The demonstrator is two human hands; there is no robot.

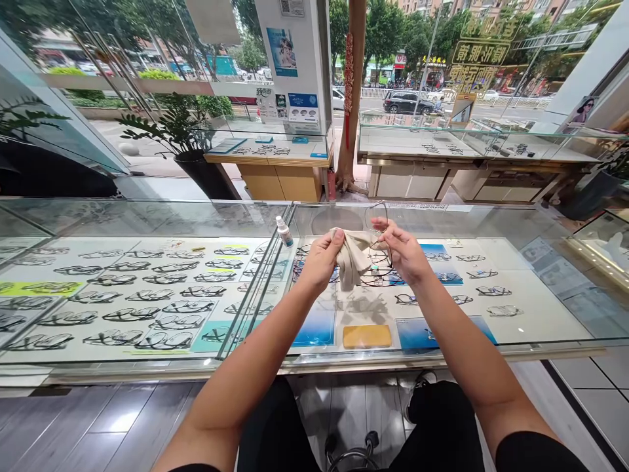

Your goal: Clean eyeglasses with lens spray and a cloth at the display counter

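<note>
My left hand [322, 259] is closed on a beige cleaning cloth [351, 265], which hangs in folds above the glass counter. My right hand [405, 252] pinches a thin-framed pair of eyeglasses [386, 213], held up on edge beside the cloth. The cloth reaches across to the glasses; whether it wraps a lens is hard to make out. Below the hands, a yellow-brown glasses case [366, 336] lies near the counter's front edge. A small white spray bottle [284, 231] stands on the glass to the left of my left hand.
Under the glass counter top [442, 223], rows of eyeglasses [162, 306] fill the left section, with more frames [494, 291] on the right. Farther back stand a potted plant [194, 154], a wooden display case [278, 180] and a tree trunk [351, 98] by the windows.
</note>
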